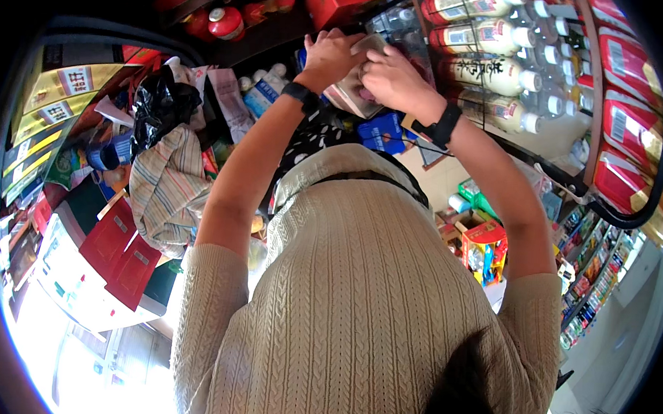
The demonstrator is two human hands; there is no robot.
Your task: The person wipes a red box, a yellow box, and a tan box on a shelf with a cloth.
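Both my hands are on a pale, flat box-like thing (347, 97) at the top middle of the head view. What it is exactly cannot be told, since my hands cover much of it. My left hand (332, 58) lies over its far left part, some fingers spread. From the right, my right hand (395, 80) bends its fingers over its upper face, apparently gripping it. Just below the box is a blue packet (383, 133) bearing writing. Left of my left hand lie a blue-and-white carton (265, 95) and a strip of printed paper (230, 102).
A wire rack of bottles (474, 37) stands close on the right, beside red packs (622, 124). On the left are a black plastic bag (162, 105), a striped cloth (168, 185) and red folders (124, 254). Stocked shelves (597, 282) line the lower right.
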